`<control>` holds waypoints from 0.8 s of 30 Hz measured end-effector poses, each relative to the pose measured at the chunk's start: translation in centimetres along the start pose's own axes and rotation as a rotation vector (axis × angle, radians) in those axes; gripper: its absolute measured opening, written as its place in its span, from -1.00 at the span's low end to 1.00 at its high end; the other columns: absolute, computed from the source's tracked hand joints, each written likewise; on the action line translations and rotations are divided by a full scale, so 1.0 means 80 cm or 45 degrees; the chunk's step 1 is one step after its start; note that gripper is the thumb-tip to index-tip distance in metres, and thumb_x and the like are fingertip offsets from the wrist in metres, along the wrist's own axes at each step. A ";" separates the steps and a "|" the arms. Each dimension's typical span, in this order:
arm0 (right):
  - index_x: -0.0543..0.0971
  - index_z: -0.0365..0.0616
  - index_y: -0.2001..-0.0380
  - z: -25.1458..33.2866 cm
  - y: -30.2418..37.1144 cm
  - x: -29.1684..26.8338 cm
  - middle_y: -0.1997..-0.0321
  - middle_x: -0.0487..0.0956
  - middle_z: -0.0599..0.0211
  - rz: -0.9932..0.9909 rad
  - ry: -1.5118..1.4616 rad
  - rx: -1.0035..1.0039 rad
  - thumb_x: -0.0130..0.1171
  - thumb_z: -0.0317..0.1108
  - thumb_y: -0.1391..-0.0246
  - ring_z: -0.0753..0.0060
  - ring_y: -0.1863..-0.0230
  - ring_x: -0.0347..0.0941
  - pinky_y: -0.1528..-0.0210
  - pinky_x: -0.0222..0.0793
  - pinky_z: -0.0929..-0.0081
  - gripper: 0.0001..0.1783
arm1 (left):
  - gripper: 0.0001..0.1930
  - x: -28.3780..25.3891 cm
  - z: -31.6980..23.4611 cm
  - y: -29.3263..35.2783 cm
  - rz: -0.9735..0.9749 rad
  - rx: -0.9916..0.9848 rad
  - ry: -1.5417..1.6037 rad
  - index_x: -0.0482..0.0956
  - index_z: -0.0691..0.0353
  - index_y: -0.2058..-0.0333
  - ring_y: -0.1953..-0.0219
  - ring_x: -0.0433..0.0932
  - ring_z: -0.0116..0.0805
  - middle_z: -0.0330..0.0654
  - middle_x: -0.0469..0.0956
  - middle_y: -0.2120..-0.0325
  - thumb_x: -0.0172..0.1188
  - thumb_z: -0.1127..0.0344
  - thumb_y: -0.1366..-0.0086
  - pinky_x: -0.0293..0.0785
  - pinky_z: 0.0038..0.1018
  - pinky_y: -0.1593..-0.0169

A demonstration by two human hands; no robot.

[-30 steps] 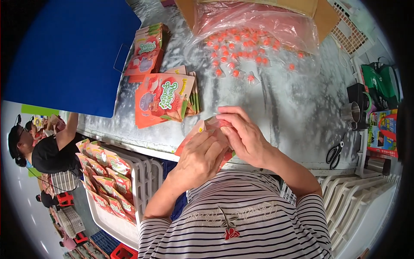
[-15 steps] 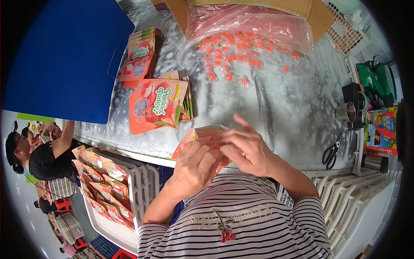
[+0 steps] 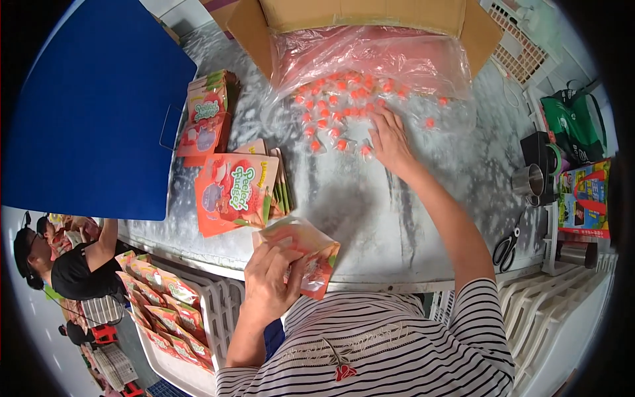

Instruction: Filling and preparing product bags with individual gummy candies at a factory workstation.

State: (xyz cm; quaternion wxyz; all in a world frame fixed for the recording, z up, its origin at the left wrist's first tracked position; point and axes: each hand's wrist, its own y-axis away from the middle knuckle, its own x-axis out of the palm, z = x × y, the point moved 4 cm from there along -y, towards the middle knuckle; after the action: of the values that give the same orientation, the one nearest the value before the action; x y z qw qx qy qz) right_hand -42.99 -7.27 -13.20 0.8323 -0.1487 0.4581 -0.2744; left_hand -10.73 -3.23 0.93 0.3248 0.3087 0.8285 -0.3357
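My left hand [image 3: 270,279] is closed on a red and beige candy pouch [image 3: 316,246] at the table's near edge, its fingers across the front. Over the table, my right hand [image 3: 393,143] reaches out with its fingers stretched toward the scattered red candies [image 3: 341,144] in clear wrappers. Its fingertips are at the right side of the pile, and I see nothing held in them. Left of the pile lies a fanned stack of flat pouches [image 3: 231,188]. A second bundle of pouches [image 3: 206,112] lies behind it.
An open cardboard box [image 3: 370,16] with a clear plastic liner [image 3: 397,56] stands at the back. A blue panel [image 3: 92,112] rises at left. Below it, a white crate [image 3: 219,311] holds several pouches. Scissors [image 3: 506,251] and a metal cup [image 3: 528,180] are at right. A person [image 3: 79,264] works beyond.
My right hand has left the pouch and moved forward to the candies. My left hand has stayed on the pouch, which has come lower in view. The view has tilted up a little.
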 end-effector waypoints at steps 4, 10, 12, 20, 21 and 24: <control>0.45 -0.09 -0.05 -0.021 -0.034 0.024 -0.22 0.29 0.12 0.153 0.249 -0.013 0.08 -0.34 -0.13 0.00 -0.25 0.13 -0.29 0.05 0.14 -0.61 | -0.75 0.003 0.001 -0.005 0.016 -0.021 -0.031 0.51 0.31 0.34 0.39 0.49 -0.06 -0.07 0.56 0.40 0.26 0.66 0.05 0.43 -0.31 0.31; 0.47 0.01 -0.06 -0.034 -0.035 0.038 -0.23 0.27 0.14 0.206 0.363 0.018 0.04 -0.18 -0.18 -0.01 -0.29 0.08 -0.33 -0.04 0.07 -0.62 | -0.75 0.008 0.007 -0.012 0.016 -0.031 -0.046 0.50 0.30 0.36 0.40 0.50 -0.07 -0.07 0.55 0.41 0.30 0.63 0.06 0.44 -0.30 0.31; 0.48 -0.01 -0.05 -0.032 -0.022 0.036 -0.24 0.27 0.12 0.140 0.387 -0.009 0.03 -0.16 -0.19 -0.02 -0.30 0.07 -0.33 -0.05 0.07 -0.62 | -0.75 0.009 0.008 -0.013 0.007 -0.009 -0.058 0.50 0.29 0.37 0.40 0.51 -0.08 -0.06 0.55 0.41 0.33 0.59 0.07 0.46 -0.28 0.31; 0.48 -0.08 0.00 0.024 0.033 0.004 -0.27 0.26 0.07 0.244 0.282 -0.099 0.13 -0.11 -0.13 -0.16 -0.31 0.04 -0.33 -0.06 -0.03 -0.58 | -0.75 0.008 0.010 -0.008 -0.013 0.007 -0.048 0.50 0.28 0.37 0.41 0.50 -0.07 -0.06 0.54 0.43 0.33 0.59 0.07 0.42 -0.28 0.34; 0.48 -0.08 0.05 0.035 0.039 0.000 -0.25 0.27 0.11 0.271 0.295 -0.116 0.23 -0.14 -0.05 -0.14 -0.31 0.05 -0.32 -0.03 -0.04 -0.57 | -0.75 0.007 0.010 -0.006 -0.017 0.004 -0.047 0.50 0.28 0.37 0.41 0.50 -0.07 -0.06 0.54 0.43 0.33 0.59 0.07 0.42 -0.28 0.34; 0.47 -0.08 0.08 0.036 0.061 0.001 -0.22 0.29 0.15 0.275 0.289 -0.091 0.25 -0.21 -0.02 -0.11 -0.31 0.06 -0.33 -0.02 -0.04 -0.60 | -0.75 0.008 0.005 -0.003 -0.023 0.020 -0.034 0.50 0.29 0.37 0.40 0.50 -0.07 -0.06 0.54 0.42 0.32 0.59 0.07 0.42 -0.27 0.33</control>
State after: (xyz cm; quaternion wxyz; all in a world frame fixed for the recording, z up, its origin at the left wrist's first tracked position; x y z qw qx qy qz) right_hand -39.01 -3.40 -14.13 0.7940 -0.0960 0.5721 -0.1819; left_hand -11.12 -3.51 0.32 0.3305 0.2993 0.8243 -0.3491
